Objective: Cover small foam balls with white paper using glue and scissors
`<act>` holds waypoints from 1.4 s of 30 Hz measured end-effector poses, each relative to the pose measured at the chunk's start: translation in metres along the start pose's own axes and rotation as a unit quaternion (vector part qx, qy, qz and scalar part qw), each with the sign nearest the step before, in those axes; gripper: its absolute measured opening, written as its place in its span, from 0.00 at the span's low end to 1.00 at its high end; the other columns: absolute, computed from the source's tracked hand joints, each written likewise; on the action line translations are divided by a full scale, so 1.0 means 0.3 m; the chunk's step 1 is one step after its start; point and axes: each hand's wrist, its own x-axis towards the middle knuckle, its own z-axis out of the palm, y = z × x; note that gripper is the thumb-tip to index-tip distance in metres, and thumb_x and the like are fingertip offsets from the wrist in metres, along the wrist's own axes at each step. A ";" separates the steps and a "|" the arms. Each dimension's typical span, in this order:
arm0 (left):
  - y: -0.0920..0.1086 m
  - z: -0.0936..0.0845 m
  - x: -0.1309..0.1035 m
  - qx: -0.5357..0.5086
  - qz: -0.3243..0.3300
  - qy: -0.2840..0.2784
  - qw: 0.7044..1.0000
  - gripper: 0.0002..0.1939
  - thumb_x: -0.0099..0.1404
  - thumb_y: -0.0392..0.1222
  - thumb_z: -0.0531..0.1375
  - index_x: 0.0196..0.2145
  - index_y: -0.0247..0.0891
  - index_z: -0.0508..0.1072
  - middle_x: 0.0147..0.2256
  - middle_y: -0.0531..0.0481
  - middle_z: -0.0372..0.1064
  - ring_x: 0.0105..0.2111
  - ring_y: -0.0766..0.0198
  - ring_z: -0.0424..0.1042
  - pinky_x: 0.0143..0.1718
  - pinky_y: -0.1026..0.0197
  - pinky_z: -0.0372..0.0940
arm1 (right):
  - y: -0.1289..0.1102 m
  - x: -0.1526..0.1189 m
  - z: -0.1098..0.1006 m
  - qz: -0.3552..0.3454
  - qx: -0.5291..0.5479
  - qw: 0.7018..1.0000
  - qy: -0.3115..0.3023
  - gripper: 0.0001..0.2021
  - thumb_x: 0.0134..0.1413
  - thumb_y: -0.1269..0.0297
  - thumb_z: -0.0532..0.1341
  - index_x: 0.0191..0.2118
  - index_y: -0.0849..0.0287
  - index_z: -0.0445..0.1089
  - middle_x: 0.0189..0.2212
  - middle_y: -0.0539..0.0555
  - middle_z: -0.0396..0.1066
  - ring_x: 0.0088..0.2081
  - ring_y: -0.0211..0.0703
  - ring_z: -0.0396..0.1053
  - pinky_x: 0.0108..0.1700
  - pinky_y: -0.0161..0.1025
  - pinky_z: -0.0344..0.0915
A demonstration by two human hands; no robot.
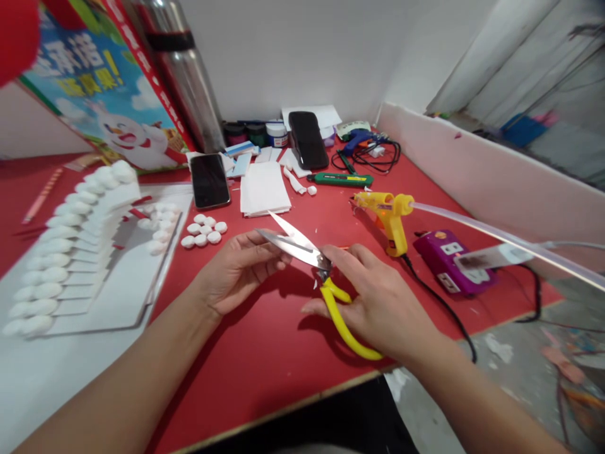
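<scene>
My right hand grips a pair of scissors with yellow handles, held above the red table. Their blades stand apart and point to the upper left. My left hand is at the blade tips, its thumb and fingers curled in against the lower blade. Whether it pinches the blade or some small piece is hidden. Just beyond the left hand lies a group of white round pieces. A staircase-like white model, edged with rows of the same rounded pieces, stands to its left.
A yellow glue gun with a long clear glue stick lies on the right, beside a purple power box and black cord. Behind are a stack of white cards, a phone, a green cutter and a steel flask.
</scene>
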 end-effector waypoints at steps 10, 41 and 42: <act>-0.007 -0.014 0.006 -0.008 -0.004 0.000 1.000 0.06 0.54 0.29 0.73 0.31 0.28 0.82 0.28 0.49 0.77 0.29 0.68 0.76 0.33 0.71 0.74 | 0.004 -0.010 0.021 -0.039 -0.017 0.998 0.052 0.36 0.54 0.36 0.63 0.55 0.63 0.70 0.35 0.57 0.70 0.31 0.46 0.71 0.34 0.40 0.68; 0.008 -0.006 0.000 -0.001 -0.011 0.028 1.000 0.10 0.55 0.28 0.71 0.36 0.32 0.81 0.36 0.47 0.78 0.32 0.68 0.77 0.35 0.69 0.73 | 0.019 0.037 -0.023 0.171 -0.014 0.985 0.001 0.17 0.60 0.54 0.63 0.49 0.60 0.72 0.29 0.55 0.77 0.28 0.49 0.74 0.30 0.39 0.60; 0.009 -0.006 -0.001 0.001 -0.007 0.027 1.000 0.10 0.55 0.28 0.71 0.36 0.32 0.81 0.35 0.47 0.77 0.31 0.68 0.76 0.35 0.69 0.73 | 0.020 0.035 -0.024 0.169 -0.013 0.985 0.001 0.18 0.60 0.52 0.63 0.49 0.60 0.72 0.29 0.55 0.77 0.28 0.49 0.74 0.30 0.39 0.60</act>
